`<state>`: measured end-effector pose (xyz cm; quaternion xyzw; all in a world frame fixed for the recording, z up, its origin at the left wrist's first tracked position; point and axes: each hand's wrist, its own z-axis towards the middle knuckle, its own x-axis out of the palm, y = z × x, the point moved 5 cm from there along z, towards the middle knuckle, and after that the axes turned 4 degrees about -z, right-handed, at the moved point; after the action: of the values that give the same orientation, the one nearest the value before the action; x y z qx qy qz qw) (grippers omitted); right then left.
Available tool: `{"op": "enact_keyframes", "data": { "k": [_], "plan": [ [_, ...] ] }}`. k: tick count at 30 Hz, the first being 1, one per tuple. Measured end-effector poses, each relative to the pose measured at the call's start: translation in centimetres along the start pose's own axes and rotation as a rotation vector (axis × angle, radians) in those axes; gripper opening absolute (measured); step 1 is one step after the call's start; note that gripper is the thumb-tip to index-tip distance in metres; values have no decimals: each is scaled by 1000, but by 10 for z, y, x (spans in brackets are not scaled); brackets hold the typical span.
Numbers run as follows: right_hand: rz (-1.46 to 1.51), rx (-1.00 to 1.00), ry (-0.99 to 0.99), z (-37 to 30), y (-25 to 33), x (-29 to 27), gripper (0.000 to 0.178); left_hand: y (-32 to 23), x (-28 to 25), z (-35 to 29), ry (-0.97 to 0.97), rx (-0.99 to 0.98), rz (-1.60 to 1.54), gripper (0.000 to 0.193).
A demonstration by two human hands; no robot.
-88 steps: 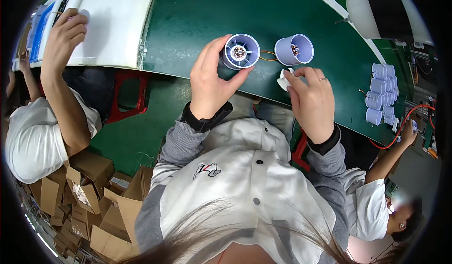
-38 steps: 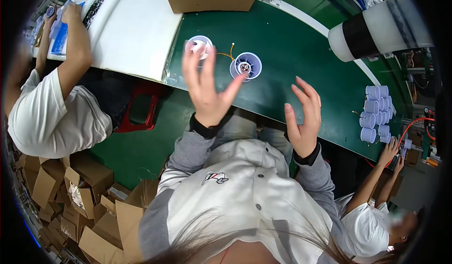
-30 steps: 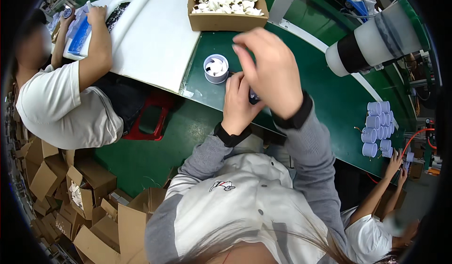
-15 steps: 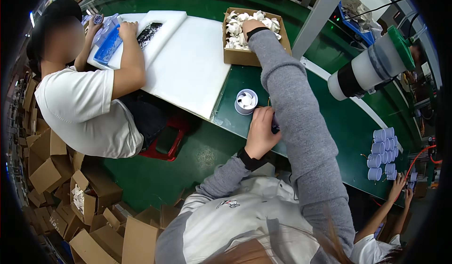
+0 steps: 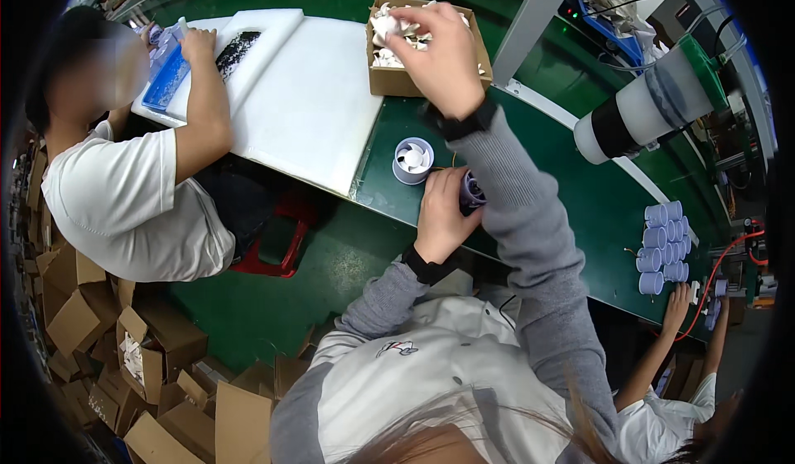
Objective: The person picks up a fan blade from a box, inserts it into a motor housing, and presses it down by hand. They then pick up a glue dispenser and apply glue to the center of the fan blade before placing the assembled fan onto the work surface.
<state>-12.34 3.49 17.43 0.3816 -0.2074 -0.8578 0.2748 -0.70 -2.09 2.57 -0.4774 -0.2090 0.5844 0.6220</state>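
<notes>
My right hand is above the cardboard box, pinching a small white fan blade between thumb and fingers. More white fan blades fill that box. On the green table, my left hand is wrapped round a lavender cylindrical fan housing with a dark inside, partly hidden by the hand and my right sleeve. A second lavender fan housing stands just left of it, with a white fan blade seated inside.
White foam sheets cover the table's left part, where a co-worker handles a blue tray. Several lavender housings are grouped at the right, near another person's hands. A white canister with a green lid juts in.
My right hand has lifted out of the box and drawn back with a white fan blade. My left hand stays on the housing. The view has shifted slightly.
</notes>
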Motion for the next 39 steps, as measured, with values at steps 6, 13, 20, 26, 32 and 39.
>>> {"op": "enact_keyframes", "data": {
  "k": [6,13,20,26,32,39],
  "plan": [
    [1382,684,393,-153,30,-55,47,24,16,-4,99,-116,126,55],
    [1894,753,241,-204,6,-82,46,-4,0,1,-23,73,57,54],
    [1040,590,75,-192,-13,-108,35,-1,2,-2,-38,91,132,57],
    [-190,34,186,-160,-49,-110,20,-5,1,1,-22,56,113,57],
    [-303,-54,426,-149,-44,-90,15,-2,0,0,-32,65,90,55],
    [-438,-157,537,-151,-40,-84,18,-4,0,1,-9,69,74,54]
  ]
}}
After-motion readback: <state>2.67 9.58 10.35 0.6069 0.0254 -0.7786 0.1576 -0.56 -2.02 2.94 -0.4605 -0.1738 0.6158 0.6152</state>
